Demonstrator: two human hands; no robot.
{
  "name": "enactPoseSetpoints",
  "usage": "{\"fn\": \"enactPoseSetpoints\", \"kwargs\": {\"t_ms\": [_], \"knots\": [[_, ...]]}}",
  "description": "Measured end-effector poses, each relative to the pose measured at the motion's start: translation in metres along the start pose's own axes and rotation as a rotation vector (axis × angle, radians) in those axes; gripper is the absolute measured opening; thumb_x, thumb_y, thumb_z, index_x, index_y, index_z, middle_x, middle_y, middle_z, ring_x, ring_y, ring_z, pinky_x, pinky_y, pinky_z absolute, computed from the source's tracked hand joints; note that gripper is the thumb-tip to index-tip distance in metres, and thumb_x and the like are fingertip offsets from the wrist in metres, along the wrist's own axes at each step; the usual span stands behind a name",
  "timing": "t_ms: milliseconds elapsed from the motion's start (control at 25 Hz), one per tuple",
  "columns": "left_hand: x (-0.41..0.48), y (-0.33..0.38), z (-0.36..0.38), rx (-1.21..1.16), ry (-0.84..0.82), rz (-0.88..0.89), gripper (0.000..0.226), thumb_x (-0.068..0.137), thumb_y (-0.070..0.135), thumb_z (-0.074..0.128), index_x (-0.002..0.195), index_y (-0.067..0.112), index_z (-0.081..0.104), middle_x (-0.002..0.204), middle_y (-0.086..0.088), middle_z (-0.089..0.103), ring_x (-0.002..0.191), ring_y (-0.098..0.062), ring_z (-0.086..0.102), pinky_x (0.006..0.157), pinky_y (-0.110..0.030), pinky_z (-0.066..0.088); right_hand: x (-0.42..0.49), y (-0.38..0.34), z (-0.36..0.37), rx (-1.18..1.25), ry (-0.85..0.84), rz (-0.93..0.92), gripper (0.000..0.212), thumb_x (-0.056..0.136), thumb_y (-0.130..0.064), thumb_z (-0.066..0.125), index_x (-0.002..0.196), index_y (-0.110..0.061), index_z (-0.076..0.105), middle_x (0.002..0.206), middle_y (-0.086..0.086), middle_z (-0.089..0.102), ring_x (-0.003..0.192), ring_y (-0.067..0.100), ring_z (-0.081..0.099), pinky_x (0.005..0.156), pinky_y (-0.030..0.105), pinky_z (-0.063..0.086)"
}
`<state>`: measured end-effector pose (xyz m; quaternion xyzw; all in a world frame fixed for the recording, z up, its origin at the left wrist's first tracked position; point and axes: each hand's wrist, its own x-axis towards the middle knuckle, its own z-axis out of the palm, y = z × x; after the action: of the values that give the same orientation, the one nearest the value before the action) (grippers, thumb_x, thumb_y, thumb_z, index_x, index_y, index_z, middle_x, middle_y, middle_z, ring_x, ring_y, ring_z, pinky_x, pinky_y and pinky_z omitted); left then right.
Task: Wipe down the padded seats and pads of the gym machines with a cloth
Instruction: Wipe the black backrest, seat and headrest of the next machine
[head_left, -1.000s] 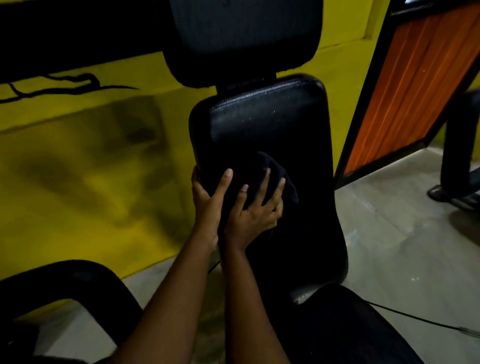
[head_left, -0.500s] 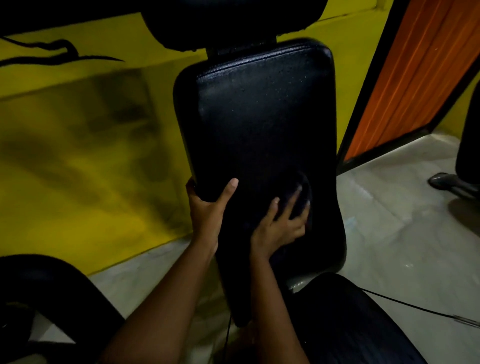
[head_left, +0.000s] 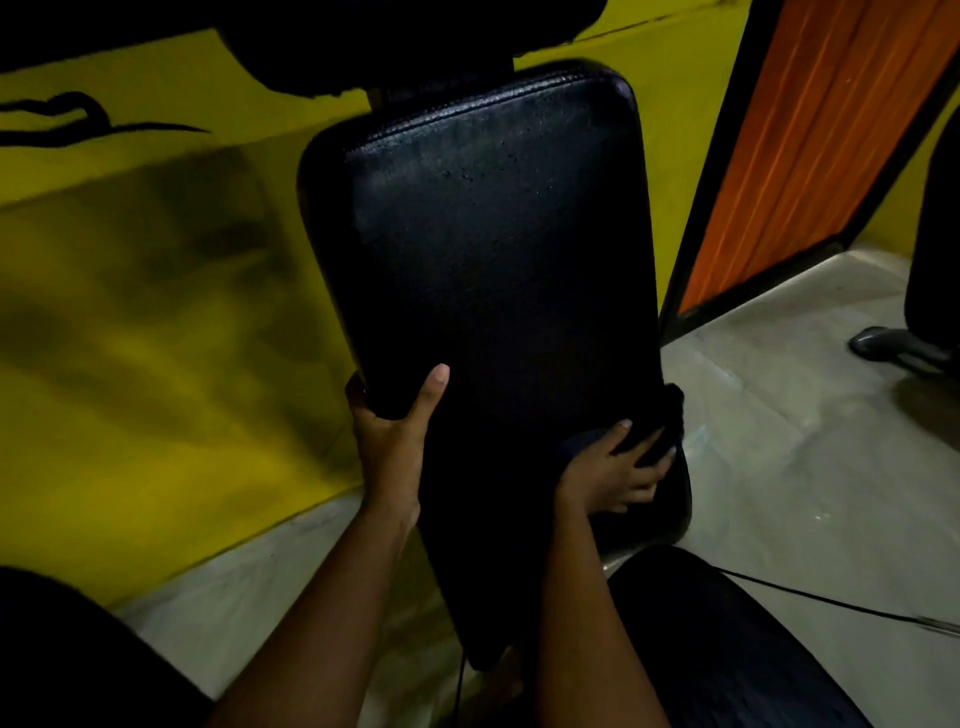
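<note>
A tall black padded backrest (head_left: 493, 249) stands upright in the middle of the view, with a black head pad (head_left: 415, 36) above it. My left hand (head_left: 395, 431) grips the backrest's lower left edge, thumb on the front face and fingers behind. My right hand (head_left: 618, 473) presses a dark cloth (head_left: 660, 421) against the backrest's lower right part, fingers spread over the cloth. The cloth bunches up past my fingertips at the pad's right edge. A black seat pad (head_left: 727, 649) lies below at the lower right.
A yellow wall (head_left: 130, 312) runs behind and to the left. An orange panel in a black frame (head_left: 810, 145) stands at the right. Grey floor (head_left: 805, 467) spreads to the right, with a thin cable (head_left: 831, 603) and a machine foot (head_left: 893, 343). Another black pad (head_left: 62, 654) fills the lower left.
My right hand has slid the cloth from the backrest's middle down and right to its lower right edge. My left hand keeps its grip on the left edge. The view has tilted down.
</note>
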<state>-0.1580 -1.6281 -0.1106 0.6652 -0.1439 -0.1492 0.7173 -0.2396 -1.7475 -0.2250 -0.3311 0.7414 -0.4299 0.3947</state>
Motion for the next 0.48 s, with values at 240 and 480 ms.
{"fn": "enactPoseSetpoints", "kwargs": {"t_ms": [240,480], "knots": [[0.001,-0.010,-0.010,0.040,-0.072,0.032,0.087,0.069,0.040,0.073,0.141,0.015,0.032,0.134,-0.001,0.052,0.119,-0.015,0.055,0.098,-0.036,0.049,-0.126,-0.005,-0.004,-0.004,-0.064,-0.500,0.059,0.092,-0.051,0.033,0.142,-0.019,0.040,0.149,0.016,0.033,0.122,0.033,0.034,0.100,0.038,0.032],[-0.018,-0.073,-0.017,0.171,-0.004,0.067,0.070,0.062,0.029,0.082,0.120,0.019,0.044,0.114,0.008,0.058,0.106,-0.006,0.059,0.094,-0.030,0.052,-0.115,0.074,-0.003,0.020,-0.184,-0.564,0.056,0.091,-0.048,0.035,0.144,-0.036,0.023,0.154,0.004,0.023,0.127,0.022,0.026,0.101,0.034,0.024]]}}
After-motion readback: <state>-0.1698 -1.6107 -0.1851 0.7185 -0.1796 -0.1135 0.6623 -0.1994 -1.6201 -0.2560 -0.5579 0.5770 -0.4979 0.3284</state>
